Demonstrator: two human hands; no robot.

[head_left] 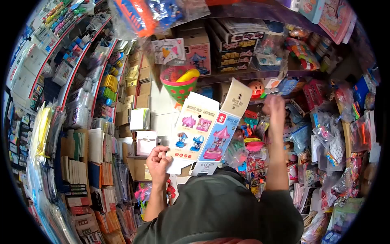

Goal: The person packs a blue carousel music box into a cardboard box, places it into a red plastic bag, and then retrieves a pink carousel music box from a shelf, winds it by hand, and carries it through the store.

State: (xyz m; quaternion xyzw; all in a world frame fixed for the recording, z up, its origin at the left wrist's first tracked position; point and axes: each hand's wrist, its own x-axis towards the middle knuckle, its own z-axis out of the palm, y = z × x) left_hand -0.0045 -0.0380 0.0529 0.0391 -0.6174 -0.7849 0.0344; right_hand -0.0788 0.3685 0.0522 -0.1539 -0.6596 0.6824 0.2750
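Note:
My left hand (159,160) is closed on the lower left edge of a music box carton (190,142). The carton is cardboard with its flaps unfolded, and its printed panels show pink and blue carousels. My right hand (274,105) is raised at the right, close to the shelf and a round orange-red toy with a face (256,89). Motion smears its fingers, so I cannot make out whether it holds anything.
Ahead stands a green and pink polka-dot bucket (178,83) with a yellow toy in it. Behind it is a boxed carousel (198,59). Stationery shelves (81,61) line the left. Bagged toys (329,138) crowd the right. A plastic-wrapped orange toy (136,16) hangs overhead.

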